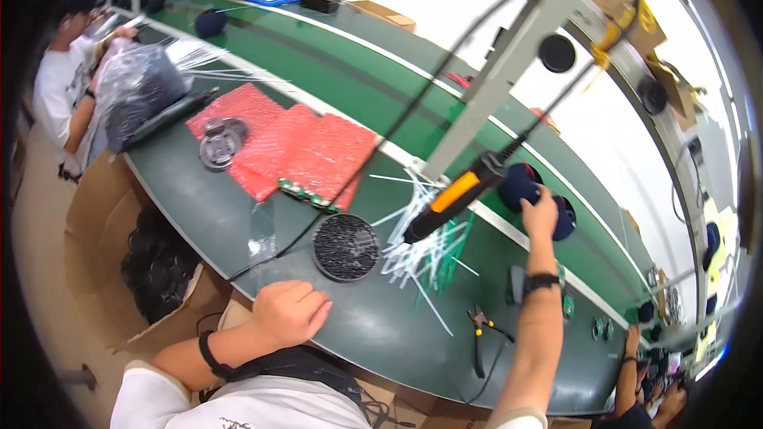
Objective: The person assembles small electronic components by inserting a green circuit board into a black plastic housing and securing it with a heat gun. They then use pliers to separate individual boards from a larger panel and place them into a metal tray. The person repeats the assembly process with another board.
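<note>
My right hand (540, 213) reaches over the conveyor with its fingers closed on a dark blue round part (518, 183). A second dark blue round part (565, 219) lies beside that hand. My left hand (290, 314) is curled into a loose fist at the table's near edge, with nothing visible in it. Just beyond it stands a round dish (346, 268) full of small black pieces. Between my hands, a black and orange electric screwdriver (457, 195) hangs from a cable above a heap of thin white and green strips (429, 258).
Red bubble-wrap bags (334, 155) with circuit boards lie left of centre, near a clear round part (223, 143). Yellow-handled cutters (479, 342) lie near the front. A cardboard box (103, 230) of black parts stands below the table. Co-workers sit at far left and lower right.
</note>
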`<state>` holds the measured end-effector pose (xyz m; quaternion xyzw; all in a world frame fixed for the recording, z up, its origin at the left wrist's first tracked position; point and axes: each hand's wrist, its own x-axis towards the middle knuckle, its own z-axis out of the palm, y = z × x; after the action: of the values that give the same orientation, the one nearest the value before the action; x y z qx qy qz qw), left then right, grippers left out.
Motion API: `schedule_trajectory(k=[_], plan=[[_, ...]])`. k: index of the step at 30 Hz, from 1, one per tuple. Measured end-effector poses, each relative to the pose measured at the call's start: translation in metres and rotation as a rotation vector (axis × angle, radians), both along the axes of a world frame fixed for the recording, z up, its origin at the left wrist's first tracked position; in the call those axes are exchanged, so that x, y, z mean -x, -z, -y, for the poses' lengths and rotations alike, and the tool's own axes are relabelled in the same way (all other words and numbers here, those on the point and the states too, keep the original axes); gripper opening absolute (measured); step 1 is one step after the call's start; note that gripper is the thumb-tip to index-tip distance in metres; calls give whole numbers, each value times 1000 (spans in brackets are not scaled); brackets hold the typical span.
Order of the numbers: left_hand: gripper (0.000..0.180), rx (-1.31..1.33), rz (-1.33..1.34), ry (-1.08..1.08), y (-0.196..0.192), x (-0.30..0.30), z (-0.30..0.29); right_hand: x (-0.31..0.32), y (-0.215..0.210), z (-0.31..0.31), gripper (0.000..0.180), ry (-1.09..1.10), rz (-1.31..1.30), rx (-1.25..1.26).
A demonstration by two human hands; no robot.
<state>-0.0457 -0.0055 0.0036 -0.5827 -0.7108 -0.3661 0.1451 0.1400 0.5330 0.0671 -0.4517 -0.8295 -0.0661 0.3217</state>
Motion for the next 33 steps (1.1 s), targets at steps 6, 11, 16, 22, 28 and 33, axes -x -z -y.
schedule_trajectory(k=[6, 11, 16, 22, 28, 33], plan=[[18, -54, 35, -23, 11, 1, 8, -6, -48, 173, 8, -644, -232, 499], [23, -111, 8, -5, 19, 0, 8, -48, -62, 361, 13, -697, 44, 649], [19, -55, 67, 29, 20, -1, 11, -59, -13, 432, 10, -753, -141, 627], [18, -90, 459, -22, -22, 83, 28, -52, 31, 440, 6, -612, -227, 492], [34, 6, 92, -740, -31, 248, 31, -49, 32, 440, 5, -581, -235, 482], [34, 67, 243, -587, -5, 329, 38, -53, 44, 434, 12, -583, -229, 517]])
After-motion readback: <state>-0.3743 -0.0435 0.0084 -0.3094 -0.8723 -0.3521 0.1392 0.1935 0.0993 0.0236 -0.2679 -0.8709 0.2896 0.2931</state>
